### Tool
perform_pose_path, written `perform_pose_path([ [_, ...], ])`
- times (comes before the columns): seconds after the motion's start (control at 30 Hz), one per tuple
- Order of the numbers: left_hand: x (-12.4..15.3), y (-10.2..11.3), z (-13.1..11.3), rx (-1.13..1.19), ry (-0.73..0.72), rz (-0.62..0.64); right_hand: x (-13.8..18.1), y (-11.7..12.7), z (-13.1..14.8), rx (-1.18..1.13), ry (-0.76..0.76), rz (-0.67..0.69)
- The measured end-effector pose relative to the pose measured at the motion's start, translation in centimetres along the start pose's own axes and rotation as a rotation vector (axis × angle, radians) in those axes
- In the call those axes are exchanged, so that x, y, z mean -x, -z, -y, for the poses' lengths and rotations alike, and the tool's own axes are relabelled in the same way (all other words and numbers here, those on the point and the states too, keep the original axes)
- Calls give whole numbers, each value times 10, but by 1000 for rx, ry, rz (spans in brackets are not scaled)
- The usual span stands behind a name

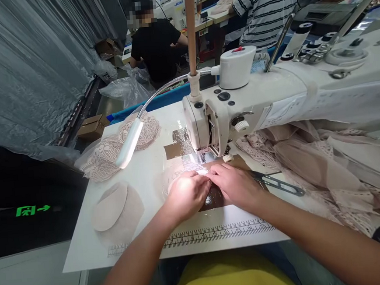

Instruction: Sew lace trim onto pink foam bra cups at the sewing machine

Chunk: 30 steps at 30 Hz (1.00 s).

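Note:
Both my hands are together just in front of the needle area of a white sewing machine (204, 123). My left hand (189, 193) is closed, its fingers pinching the edge of a pale lace piece (175, 172) that lies under the lamp's glare. Fingertips of my right hand (231, 183) press together at the same edge, touching the left ones. Whatever part of the lace lies between the fingers is hidden. Brown tape (216, 199) covers the table beneath my hands. Beside my right hand lie black thread snips (282, 184), partly behind the wrist.
Lace cup stacks (139, 131) and smooth beige cups (111, 208) lie on the left of the table (85, 238). A bendable lamp (131, 142) arches above them. Lace fabric (309, 159) heaps at right. A printed ruler (217, 233) runs along the front edge. Two people sit beyond.

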<state>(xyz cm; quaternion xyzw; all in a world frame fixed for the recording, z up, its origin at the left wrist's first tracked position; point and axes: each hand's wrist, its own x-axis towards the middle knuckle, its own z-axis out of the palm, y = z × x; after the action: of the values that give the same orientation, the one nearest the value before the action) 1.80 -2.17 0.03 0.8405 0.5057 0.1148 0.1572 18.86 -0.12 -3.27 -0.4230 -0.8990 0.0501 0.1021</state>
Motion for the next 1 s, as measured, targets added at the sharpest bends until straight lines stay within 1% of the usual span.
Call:
perform_pose_path([
  [0.07,1,0,12,84,-32,-42,2,-5,0,73,24,-63],
  [0.13,-1,-5,20,38,-79,-96,2,-8,0,114,24,-115],
  [0.2,-5,-10,25,-32,-131,-118,1,-9,0,131,7,-130],
  [0.3,-15,-13,30,-92,-185,-111,-5,-6,1,124,-58,-91],
  [0.47,-28,-10,42,-151,-220,-65,-13,1,2,77,-170,38],
  [0.57,-31,-10,49,-141,-251,-59,-15,2,3,62,-217,44],
  [0.8,-31,-11,55,-138,-258,-71,-16,6,4,63,-190,59],
  [1.0,-34,-14,59,-105,-226,-68,-14,2,1,49,-158,12],
])
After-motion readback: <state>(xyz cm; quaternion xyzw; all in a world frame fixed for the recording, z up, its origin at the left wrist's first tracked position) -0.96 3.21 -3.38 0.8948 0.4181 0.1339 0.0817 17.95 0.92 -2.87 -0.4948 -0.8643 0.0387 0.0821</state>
